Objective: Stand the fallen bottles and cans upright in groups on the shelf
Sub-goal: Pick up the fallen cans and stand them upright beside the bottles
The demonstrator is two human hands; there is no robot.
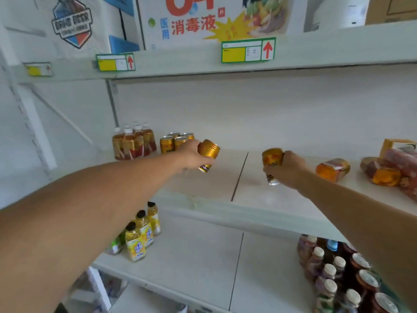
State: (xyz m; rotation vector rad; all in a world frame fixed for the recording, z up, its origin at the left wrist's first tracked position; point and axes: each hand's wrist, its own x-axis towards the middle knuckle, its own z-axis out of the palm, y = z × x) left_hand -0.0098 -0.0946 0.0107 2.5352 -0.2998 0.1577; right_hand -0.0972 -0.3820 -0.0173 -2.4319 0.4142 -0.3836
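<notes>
The left hand (191,154) grasped a gold can (208,154), tilted, above the middle shelf (225,181), just right of the upright cans (176,141). The right hand (288,168) clenched around a second gold can (272,161), fingers wrapped on its right side, over the shelf.

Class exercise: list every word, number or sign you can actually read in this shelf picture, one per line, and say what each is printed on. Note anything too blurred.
"消毒液", red, on the white carton on the top shelf.
"医用", blue, on the same carton.
Large red numerals above, cut off; not readable for certain.
Red up-arrow on the green-edged price tag; its small print is too blurred.
Hexagonal badge lettering: blurred.
Can in the right hand: partly covered, unreadable.
</notes>
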